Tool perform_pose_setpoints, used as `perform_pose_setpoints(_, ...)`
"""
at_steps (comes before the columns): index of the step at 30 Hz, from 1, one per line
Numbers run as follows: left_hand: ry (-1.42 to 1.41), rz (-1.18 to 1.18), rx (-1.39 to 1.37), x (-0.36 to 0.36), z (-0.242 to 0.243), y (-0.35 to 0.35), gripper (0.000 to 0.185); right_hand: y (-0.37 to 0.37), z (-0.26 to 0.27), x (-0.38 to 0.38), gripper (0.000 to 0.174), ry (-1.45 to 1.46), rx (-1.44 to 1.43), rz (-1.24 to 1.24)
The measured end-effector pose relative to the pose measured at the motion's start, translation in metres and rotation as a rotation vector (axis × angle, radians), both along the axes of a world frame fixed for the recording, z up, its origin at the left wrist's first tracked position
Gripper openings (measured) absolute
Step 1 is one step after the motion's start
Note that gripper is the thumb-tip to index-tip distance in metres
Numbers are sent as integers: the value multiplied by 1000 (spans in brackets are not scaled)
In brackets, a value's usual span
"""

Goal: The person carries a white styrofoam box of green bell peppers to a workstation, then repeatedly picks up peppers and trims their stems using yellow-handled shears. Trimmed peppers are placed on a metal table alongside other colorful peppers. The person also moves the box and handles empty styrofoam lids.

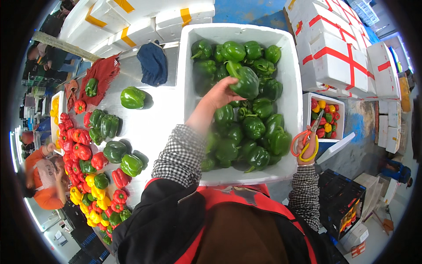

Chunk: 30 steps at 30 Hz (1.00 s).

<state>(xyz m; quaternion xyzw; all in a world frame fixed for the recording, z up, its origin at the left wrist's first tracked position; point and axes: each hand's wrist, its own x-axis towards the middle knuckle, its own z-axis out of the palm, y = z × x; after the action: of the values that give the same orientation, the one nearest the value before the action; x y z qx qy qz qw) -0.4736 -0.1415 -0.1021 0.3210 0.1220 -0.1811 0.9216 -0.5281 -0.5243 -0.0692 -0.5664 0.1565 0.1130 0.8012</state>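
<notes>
My left hand (223,92) grips a green bell pepper (246,82) above a large white foam box (298,99). Many more green bell peppers (254,127) fill the box beneath it, several with stems showing. Off the box's right side, my right hand (306,147) holds scissors (315,127) with one orange and one yellow handle loop. The scissor blades look closed and point up and away from me, over a smaller foam box (343,118) of red, yellow and green peppers.
A metal table (155,109) on the left carries loose green peppers (133,97) and a pile of red and yellow peppers (80,150). A blue cloth (152,64) and red cloth (100,77) lie there. Taped foam boxes (343,62) stand right; black crates (341,191) lower right. Another person (44,178) is far left.
</notes>
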Motion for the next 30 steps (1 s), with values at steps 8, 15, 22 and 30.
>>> perform_pose_setpoints(8, -26, 182, -586, -59, 42, -18, 113, 31, 19, -8, 48, -183, -20, 405)
perform_pose_setpoints(15, -175, 390, 22, -126, 79, -46, 69, 67, 54, -6, 76, -396, -427, 831)
perform_pose_setpoints(22, -247, 586, 1196, -147, 88, -68, 86, 76, 65, -7, 81, -642, -643, 912)
perform_pose_setpoints(30, -239, 563, 1470, -163, 102, -97, 83, 66, 48, -12, 73, -464, -511, 1027)
